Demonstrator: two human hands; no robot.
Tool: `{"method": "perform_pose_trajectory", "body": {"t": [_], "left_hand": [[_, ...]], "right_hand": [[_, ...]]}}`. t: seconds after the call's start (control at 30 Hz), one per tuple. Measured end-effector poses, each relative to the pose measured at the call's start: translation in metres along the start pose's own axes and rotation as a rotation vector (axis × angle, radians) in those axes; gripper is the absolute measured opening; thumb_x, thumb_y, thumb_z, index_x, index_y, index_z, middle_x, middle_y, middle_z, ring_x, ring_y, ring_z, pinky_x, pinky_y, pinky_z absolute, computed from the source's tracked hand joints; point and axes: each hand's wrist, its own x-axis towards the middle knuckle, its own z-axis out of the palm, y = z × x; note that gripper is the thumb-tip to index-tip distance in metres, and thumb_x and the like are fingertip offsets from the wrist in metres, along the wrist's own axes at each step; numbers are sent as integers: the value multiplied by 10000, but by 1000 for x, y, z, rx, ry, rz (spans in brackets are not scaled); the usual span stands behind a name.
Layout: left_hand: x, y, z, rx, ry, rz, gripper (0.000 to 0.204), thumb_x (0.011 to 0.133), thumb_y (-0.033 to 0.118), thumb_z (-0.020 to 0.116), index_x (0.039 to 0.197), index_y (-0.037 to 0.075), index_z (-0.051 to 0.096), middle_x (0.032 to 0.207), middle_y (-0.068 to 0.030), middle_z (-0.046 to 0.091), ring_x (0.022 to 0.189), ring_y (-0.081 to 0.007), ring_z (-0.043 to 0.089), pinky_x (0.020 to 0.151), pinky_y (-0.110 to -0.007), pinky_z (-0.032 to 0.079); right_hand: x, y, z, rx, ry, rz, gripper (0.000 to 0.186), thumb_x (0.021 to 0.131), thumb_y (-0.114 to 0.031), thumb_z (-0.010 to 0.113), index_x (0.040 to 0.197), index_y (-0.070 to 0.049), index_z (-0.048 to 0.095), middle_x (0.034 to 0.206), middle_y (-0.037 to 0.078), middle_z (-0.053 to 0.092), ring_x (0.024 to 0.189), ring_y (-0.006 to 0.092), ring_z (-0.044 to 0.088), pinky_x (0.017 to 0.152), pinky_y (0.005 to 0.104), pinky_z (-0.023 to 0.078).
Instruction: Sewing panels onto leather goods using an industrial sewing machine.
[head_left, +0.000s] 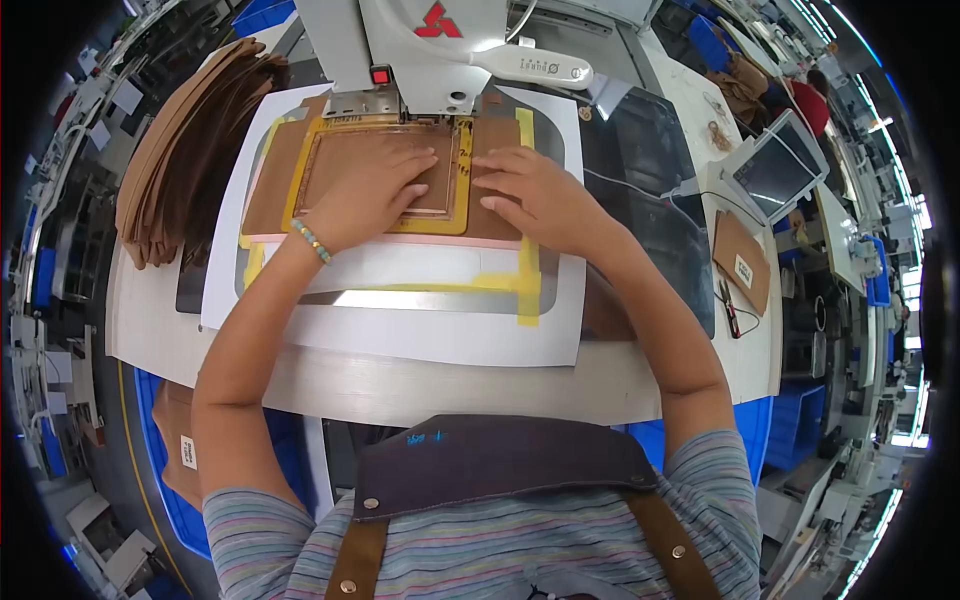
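A brown fabric panel lies under the head of a white sewing machine. On the panel rests a yellow rectangular frame with a window in its middle. My left hand, a beaded bracelet at its wrist, lies flat with fingers stretched out over the frame's window and the brown fabric there. Just right of the frame, my right hand has its fingers spread on the panel, fingertips near the frame's right edge. Neither hand grips anything visible. The machine head hides the panel's far edge.
A thick stack of brown fabric pieces stands on the left. White sheeting with yellow tape lies beneath the panel. On the right are small snips, a brown piece with a label and a tilted control screen. Blue bins sit below the table.
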Motion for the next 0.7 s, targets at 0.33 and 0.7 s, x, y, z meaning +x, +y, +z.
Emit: {"method": "perform_pose_trajectory", "body": {"t": [0.33, 0.7], "left_hand": [[-39, -14, -8, -123, 50, 35, 394, 1009, 96, 690, 1400, 50, 695, 1542, -82, 628, 1503, -335, 497, 1214, -444, 440], [-38, -7, 1, -67, -93, 100, 511, 994, 258, 727, 1487, 138, 671, 1680, -18, 503, 1602, -325, 345, 1289, -531, 298]], "right_hand": [[16, -16, 32, 103, 79, -200, 292, 993, -131, 668, 1249, -36, 769, 1349, 95, 737, 1359, 300, 590, 1151, 448, 465], [13, -31, 36, -95, 112, -300, 373, 841, -42, 703, 1208, -44, 765, 1186, 56, 758, 1219, 267, 642, 1111, 432, 479]]}}
